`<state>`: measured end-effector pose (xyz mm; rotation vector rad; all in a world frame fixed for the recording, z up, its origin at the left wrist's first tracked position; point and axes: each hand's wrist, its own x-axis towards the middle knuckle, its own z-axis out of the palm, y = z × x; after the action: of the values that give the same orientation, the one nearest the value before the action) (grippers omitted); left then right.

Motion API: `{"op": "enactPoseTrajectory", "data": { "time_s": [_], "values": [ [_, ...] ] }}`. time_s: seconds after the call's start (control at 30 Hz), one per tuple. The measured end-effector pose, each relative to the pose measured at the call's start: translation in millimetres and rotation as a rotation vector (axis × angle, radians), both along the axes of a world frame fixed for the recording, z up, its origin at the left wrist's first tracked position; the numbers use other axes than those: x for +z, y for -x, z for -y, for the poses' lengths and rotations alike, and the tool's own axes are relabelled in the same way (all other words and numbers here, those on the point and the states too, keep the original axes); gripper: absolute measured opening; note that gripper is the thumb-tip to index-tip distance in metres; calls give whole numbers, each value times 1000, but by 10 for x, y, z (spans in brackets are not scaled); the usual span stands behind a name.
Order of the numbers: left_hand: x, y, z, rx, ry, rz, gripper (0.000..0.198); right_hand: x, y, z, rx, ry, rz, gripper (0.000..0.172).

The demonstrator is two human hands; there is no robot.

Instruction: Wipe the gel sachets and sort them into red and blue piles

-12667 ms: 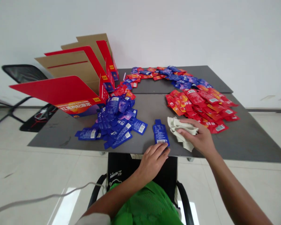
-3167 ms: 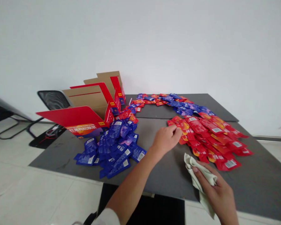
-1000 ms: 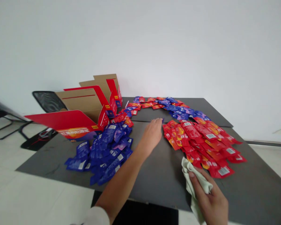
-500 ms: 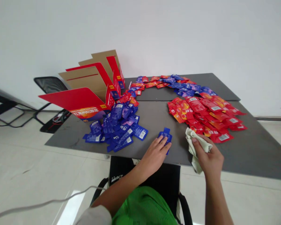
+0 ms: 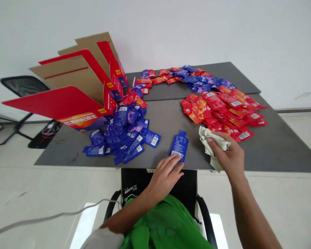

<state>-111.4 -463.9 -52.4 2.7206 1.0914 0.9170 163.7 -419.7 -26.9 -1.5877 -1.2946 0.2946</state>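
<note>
My left hand [image 5: 164,180] lies at the table's near edge, its fingertips resting on the lower end of a single blue sachet [image 5: 179,146]. That sachet lies flat and apart from the others, with its barcode end towards me. My right hand [image 5: 226,152] grips a crumpled pale cloth [image 5: 209,145] just below the heap of red sachets [image 5: 217,112]. A heap of blue sachets [image 5: 121,133] lies to the left of my left hand.
A band of mixed red and blue sachets [image 5: 176,77] curves along the back of the grey table [image 5: 163,117]. An opened red-and-kraft cardboard box [image 5: 57,102] lies at the left edge. A mesh chair [image 5: 23,85] stands beyond it, and a cable [image 5: 49,218] crosses the floor.
My view has tilted and the table sits higher in the frame. My left fingers have slid back to the sachet's lower end, uncovering its face. The cloth stays in my right hand.
</note>
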Motion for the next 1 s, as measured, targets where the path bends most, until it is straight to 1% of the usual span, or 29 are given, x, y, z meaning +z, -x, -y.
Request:
{"op": "enactPoseTrajectory", "data": {
  "time_s": [0.07, 0.13, 0.17, 0.23, 0.27, 0.3, 0.33, 0.4, 0.5, 0.6, 0.67, 0.73, 0.8, 0.87, 0.93, 1.0],
  "values": [
    [-48, 25, -13, -14, -7, -16, 29, 139, 63, -53, 113, -104, 157, 40],
    [-78, 44, -24, -21, -16, -40, 28, 250, 171, -86, 305, -198, 324, 31],
    [-87, 52, -28, -22, -20, -53, 28, 281, 235, -91, 429, -217, 404, 31],
    [-100, 64, -33, -20, -21, -73, 26, 281, 364, -87, 683, -186, 552, 37],
    [-107, 68, -35, -17, -18, -78, 25, 254, 418, -87, 780, -153, 610, 40],
    [-115, 72, -37, -13, -13, -79, 25, 213, 458, -97, 846, -125, 652, 42],
    [-125, 75, -40, -10, -8, -78, 26, 166, 481, -123, 878, -104, 681, 43],
    [-147, 81, -48, -13, -5, -68, 28, 74, 474, -239, 864, -76, 713, 46],
    [-170, 83, -61, -24, 4, -40, 30, 13, 363, -566, 767, -66, 765, 47],
    [-161, 75, -70, -23, 21, -13, 28, 90, 227, -888, 668, -64, 840, 42],
    [-145, 65, -71, -16, 31, 5, 27, 198, 175, -953, 602, -82, 854, 43],
    [-132, 54, -69, -10, 38, 23, 26, 303, 181, -845, 549, -131, 817, 45],
    [-128, 43, -64, -7, 49, 27, 26, 358, 245, -604, 576, -173, 783, 47],
    [-128, 36, -57, 3, 59, 28, 24, 341, 337, -334, 736, -165, 799, 46],
    [-128, 34, -52, 16, 74, 24, 22, 262, 415, -153, 867, -103, 810, 46],
    [-126, 37, -49, 17, 86, 16, 22, 161, 445, -138, 896, -56, 792, 46]
  ]
}}
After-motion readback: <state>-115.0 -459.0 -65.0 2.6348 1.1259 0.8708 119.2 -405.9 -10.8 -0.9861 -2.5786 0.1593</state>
